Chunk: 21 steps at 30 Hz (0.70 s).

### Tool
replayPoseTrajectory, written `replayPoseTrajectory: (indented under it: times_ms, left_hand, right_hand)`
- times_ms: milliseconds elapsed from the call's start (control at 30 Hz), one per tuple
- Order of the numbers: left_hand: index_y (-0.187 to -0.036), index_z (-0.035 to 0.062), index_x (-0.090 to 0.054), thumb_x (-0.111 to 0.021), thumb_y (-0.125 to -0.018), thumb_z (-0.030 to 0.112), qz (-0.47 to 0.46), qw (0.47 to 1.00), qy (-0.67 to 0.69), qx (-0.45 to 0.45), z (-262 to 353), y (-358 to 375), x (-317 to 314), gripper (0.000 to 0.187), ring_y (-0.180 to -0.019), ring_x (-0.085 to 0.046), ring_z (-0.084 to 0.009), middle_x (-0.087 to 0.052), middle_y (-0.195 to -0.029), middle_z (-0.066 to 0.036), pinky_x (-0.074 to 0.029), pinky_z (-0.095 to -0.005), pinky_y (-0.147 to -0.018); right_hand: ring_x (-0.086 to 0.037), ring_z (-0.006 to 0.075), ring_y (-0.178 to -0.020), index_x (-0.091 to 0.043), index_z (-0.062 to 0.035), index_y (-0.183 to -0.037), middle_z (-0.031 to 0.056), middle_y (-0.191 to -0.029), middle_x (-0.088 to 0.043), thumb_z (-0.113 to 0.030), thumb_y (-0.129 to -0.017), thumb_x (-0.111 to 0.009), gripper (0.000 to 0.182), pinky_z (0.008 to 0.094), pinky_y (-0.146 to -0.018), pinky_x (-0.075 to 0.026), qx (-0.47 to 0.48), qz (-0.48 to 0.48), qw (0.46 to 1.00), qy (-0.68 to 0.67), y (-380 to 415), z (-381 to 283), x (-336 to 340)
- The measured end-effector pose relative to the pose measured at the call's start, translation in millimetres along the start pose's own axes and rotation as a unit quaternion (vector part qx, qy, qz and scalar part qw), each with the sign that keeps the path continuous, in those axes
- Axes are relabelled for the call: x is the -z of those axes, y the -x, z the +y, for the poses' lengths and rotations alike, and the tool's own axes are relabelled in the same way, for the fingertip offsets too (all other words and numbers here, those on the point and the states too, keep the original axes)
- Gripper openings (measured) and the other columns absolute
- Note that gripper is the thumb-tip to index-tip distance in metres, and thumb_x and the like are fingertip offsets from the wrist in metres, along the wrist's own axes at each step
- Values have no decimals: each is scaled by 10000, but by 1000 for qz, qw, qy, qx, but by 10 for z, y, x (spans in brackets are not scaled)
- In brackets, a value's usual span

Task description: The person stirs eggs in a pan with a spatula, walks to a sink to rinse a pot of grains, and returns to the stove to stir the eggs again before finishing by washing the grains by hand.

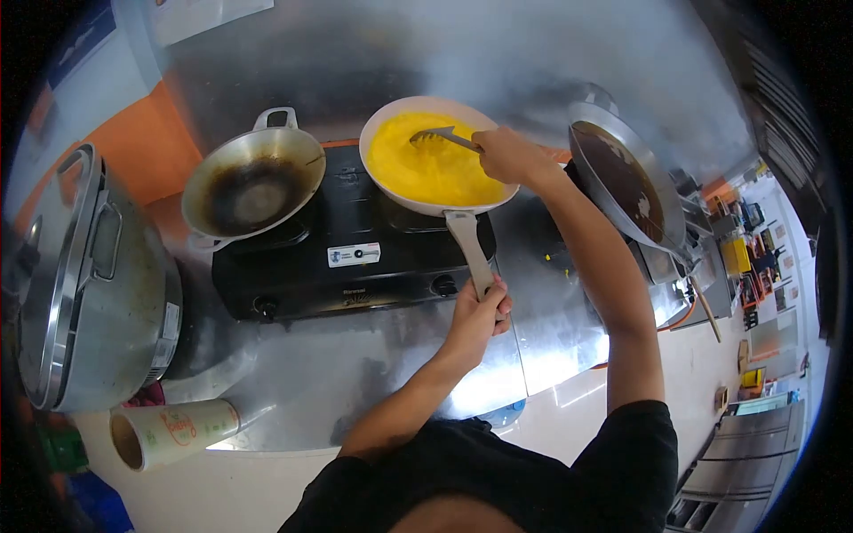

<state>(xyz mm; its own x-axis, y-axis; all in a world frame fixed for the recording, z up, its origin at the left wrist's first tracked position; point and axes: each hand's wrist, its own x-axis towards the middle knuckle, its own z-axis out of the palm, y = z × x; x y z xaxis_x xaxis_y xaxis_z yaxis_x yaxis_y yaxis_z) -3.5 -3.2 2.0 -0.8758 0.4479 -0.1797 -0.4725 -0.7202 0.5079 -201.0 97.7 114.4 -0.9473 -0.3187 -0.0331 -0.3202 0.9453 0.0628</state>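
A white frying pan (pixel 382 124) full of yellow egg (pixel 431 169) sits on the right burner of a black two-burner stove (pixel 346 258). My left hand (pixel 480 311) grips the pan's grey handle (pixel 466 240) near its end. My right hand (pixel 506 155) holds a metal spatula (pixel 440 136) whose head rests in the egg at the far side of the pan.
An empty blackened wok (pixel 253 182) sits on the left burner. A large lidded steel pot (pixel 84 284) stands at the far left, a paper roll (pixel 169 433) lies near the steel counter's front edge. A tilted dark wok (pixel 622 182) stands on the right.
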Motion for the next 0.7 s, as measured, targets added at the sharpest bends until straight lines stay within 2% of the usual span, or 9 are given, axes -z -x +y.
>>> replayPoseTrajectory:
  times_ms: [167, 233, 300, 333, 400, 533, 600, 667, 700]
  left_hand:
    - [-919, 122, -405, -507, -916, 147, 1, 1000, 4, -4, 6, 10, -17, 106, -566, -404, -53, -444, -693, -2, -294, -210, -415]
    - [-916, 119, -406, -506, -913, 148, 4, 1000, 1, -10, -3, 23, -20, 104, -554, -400, -53, -444, -679, 0, -295, -210, -415]
    - [-916, 118, -407, -506, -912, 148, 0, 1000, 1, -4, -6, 13, -10, 104, -550, -398, -54, -443, -674, 0, -295, -211, -416]
    - [-916, 117, -407, -507, -911, 148, -5, 1000, -2, 0, -3, 7, -7, 104, -546, -397, -56, -443, -668, 0, -295, -212, -416]
    - [-918, 117, -407, -506, -911, 145, -9, 1000, -1, 4, 5, 7, 0, 103, -546, -397, -57, -442, -671, 1, -295, -212, -417]
    - [-921, 117, -406, -501, -912, 137, -5, 1000, -1, 7, -4, -10, -2, 97, -532, -389, -60, -441, -672, -1, -295, -216, -417]
    - [-923, 117, -406, -501, -914, 139, -3, 1000, 2, 2, -14, -6, -16, 97, -527, -386, -60, -441, -673, -2, -296, -215, -417]
    - [-924, 118, -407, -500, -916, 141, 0, 1000, 3, -5, -10, -14, -9, 97, -523, -382, -60, -442, -673, -4, -296, -215, -417]
    - [-923, 119, -406, -502, -918, 146, -8, 1000, 5, 5, -22, -12, 14, 100, -526, -383, -61, -440, -674, -3, -297, -215, -417]
  right_hand:
    - [-612, 349, -796, -643, -67, -980, 192, -933, -632, -137, -766, -551, 243, 412, -746, -476, 59, 28, 998, 2, -201, 355, 232]
    - [-628, 287, -686, -643, -65, -980, 157, -916, -644, -157, -756, -588, 248, 371, -658, -503, 104, 55, 992, 52, -127, 425, 559]
    - [-629, 201, -639, -649, -74, -976, 98, -873, -654, -178, -759, -611, 244, 318, -575, -505, -43, -72, 996, -7, 303, -40, 1193]
    - [-629, 201, -639, -649, -74, -976, 98, -873, -654, -178, -759, -611, 244, 318, -575, -505, -43, -72, 996, -5, 422, -115, 1352]
    - [-623, 144, -608, -646, -47, -964, 71, -775, -649, -186, -774, -604, 238, 296, -518, -496, -55, -160, 985, 37, 597, -220, 1558]
    - [-643, 196, -654, -640, -18, -954, 111, -715, -648, -128, -776, -583, 217, 329, -552, -507, -40, -192, 979, 52, 905, -593, 1563]
    - [-655, 265, -724, -646, -1, -927, 182, -716, -641, -64, -766, -559, 194, 361, -601, -520, 113, -158, 963, 185, 867, -606, 1231]
    - [-645, 323, -776, -667, -15, -879, 209, -760, -638, -50, -750, -563, 169, 378, -645, -525, 120, -145, 969, 161, 745, -651, 861]
    - [-645, 323, -776, -667, -15, -879, 209, -760, -638, -50, -750, -563, 169, 378, -645, -525, 120, -142, 969, 161, 734, -709, 764]
